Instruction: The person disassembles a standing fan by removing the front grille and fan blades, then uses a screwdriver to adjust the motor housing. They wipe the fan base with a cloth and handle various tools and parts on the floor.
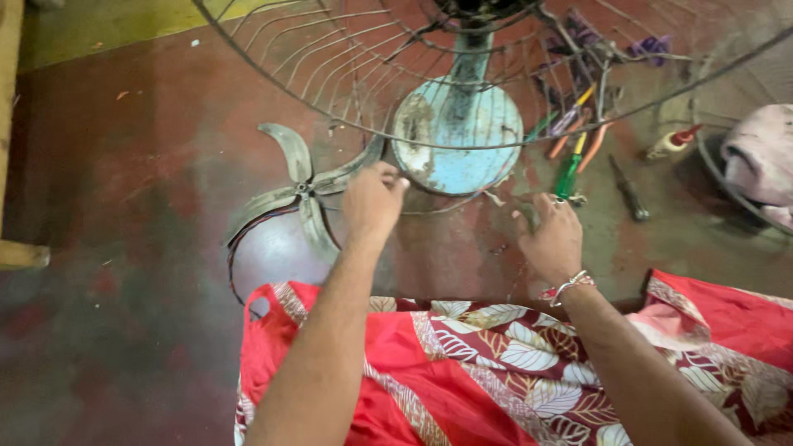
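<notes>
On the dark red, worn concrete floor [124, 248], at the far left edge, stands a pale wooden furniture leg [10, 124]. Further right lies a grey metal fan blade with four curved paddles [301, 188], flat on the floor, one paddle reaching towards the round pale-blue metal base of a pedestal fan [458, 136]. A thin dark cable [235, 248] loops on the floor beside the blade. Above the base rises the blue stem, and over it hangs the round wire fan guard [330, 83], rusty and tilted, its rim sweeping across the upper part of the view.

The left hand [373, 202] is raised just in front of the base, fingers curled in, with thumb and fingertips pinched together near the lower rim of the guard; whether they grip a wire cannot be told. The right hand [552, 239], wearing a beaded bracelet, hovers low over the floor to the right of the base, fingers half bent and loose, holding nothing that shows.

Just beyond it lie green- and orange-handled pliers and screwdrivers [574, 149], a dark tool [629, 190], and a small bottle with a red nozzle [673, 142]. At the far right sits a pink cloth [760, 157]. Across the bottom spreads red leaf-patterned fabric [496, 372] over the person's lap.
</notes>
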